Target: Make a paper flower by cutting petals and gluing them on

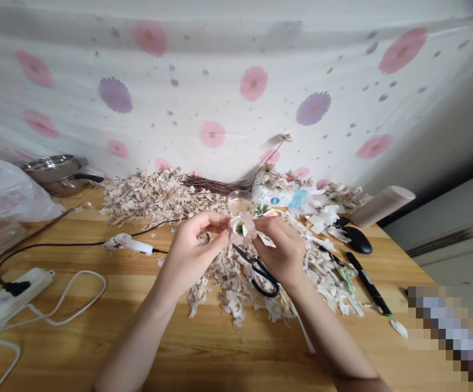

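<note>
Pale flower (242,229) is being held up over the desk (204,356), its left edge being pinched by the left hand (193,245), its right edge by the right hand (281,250). Thin petals could be creased or torn if the two sides were pulled apart or squeezed too hard. Below, dark-handled scissors (256,264) are being surrounded by pale scraps (236,307); skin could be nicked if the blades were brushed. If dropped, the flower could be lost among similar colours. Farther left, what looks like a glue gun (128,244) is being carried by the desk; its cord could be snagged by an arm.
</note>
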The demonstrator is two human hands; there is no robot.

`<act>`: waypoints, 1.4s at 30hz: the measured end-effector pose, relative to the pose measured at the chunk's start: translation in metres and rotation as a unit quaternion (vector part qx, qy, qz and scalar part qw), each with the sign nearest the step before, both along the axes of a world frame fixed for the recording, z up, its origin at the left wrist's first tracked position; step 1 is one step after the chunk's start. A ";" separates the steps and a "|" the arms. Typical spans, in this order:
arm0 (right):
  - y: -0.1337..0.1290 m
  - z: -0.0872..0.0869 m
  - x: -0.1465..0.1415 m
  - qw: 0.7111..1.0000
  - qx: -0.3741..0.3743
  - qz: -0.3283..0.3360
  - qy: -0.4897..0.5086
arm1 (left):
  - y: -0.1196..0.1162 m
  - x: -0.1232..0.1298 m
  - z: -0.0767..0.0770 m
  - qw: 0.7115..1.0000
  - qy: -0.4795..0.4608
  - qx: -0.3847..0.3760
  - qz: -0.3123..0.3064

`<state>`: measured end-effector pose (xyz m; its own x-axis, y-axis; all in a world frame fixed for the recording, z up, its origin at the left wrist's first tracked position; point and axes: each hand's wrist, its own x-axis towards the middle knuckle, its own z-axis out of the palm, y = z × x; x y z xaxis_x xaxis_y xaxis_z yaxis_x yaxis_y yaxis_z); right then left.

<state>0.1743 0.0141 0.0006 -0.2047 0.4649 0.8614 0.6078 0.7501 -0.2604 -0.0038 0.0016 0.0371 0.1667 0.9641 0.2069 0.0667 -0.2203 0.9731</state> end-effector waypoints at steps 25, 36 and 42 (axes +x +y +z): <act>0.001 0.006 0.009 0.999 0.009 0.020 -0.028 | -0.002 0.004 0.001 0.997 0.052 0.039 0.035; 0.003 0.009 0.007 0.998 -0.001 0.063 0.028 | -0.008 0.007 0.002 0.995 0.051 0.027 0.084; 0.005 0.011 0.019 0.995 0.009 0.096 0.005 | -0.011 0.010 -0.003 0.991 0.064 0.031 0.111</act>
